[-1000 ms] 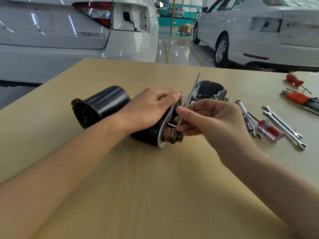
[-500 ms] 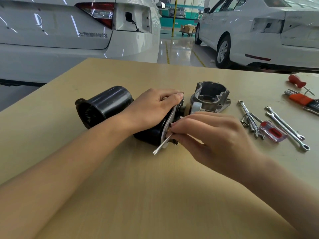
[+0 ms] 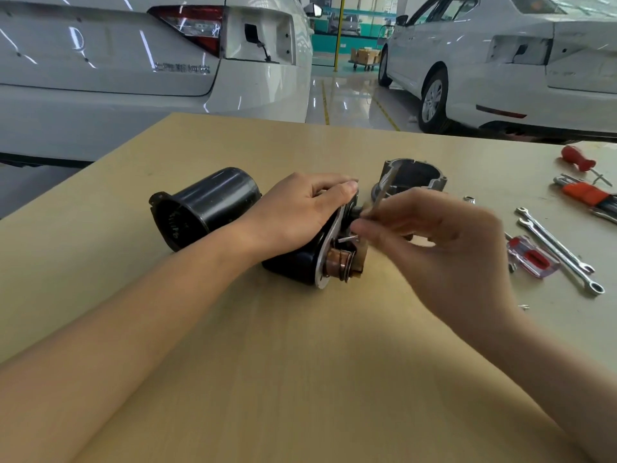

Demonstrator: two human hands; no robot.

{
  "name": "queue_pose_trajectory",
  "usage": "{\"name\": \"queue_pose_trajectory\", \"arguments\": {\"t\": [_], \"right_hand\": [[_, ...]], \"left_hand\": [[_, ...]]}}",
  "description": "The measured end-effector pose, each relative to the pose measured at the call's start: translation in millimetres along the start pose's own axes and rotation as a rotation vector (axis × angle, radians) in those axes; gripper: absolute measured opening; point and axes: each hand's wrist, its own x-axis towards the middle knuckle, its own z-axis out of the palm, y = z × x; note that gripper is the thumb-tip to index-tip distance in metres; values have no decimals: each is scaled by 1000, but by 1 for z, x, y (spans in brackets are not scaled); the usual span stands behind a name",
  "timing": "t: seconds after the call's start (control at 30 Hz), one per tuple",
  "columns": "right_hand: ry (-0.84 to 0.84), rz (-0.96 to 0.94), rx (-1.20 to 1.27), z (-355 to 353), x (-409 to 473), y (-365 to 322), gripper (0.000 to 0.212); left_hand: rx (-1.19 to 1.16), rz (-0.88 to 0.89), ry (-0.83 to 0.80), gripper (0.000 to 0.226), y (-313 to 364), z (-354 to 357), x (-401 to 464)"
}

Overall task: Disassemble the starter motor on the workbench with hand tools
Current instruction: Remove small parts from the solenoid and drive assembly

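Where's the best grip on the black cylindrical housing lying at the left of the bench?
Probably mid-barrel on the black cylindrical housing, coming down from above with fingers spanning its smooth round sides. It lies on its side on the workbench, flared open end toward the camera; that lip looks awkward to pinch. The left hand sits just beside it, so approach from the far-left side.

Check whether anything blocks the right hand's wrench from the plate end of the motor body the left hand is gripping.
Nothing visible does. The right hand holds the thin wrench right at the plate end of the motor body, which the left hand grips from above.
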Motion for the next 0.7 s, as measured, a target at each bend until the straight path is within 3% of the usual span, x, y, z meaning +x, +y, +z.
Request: {"name": "queue_pose_trajectory", "arguments": {"t": [0.07, 0.17, 0.7], "right_hand": [[59, 197, 112, 0, 2, -1, 11], [53, 318, 175, 2, 8, -4, 13], [18, 411, 193, 5, 11, -7, 10]], "left_hand": [[10, -3, -16, 35, 0, -1, 0], [21, 6, -23, 35, 1, -1, 0], [-5, 15, -15, 32, 3, 0, -1]]}}
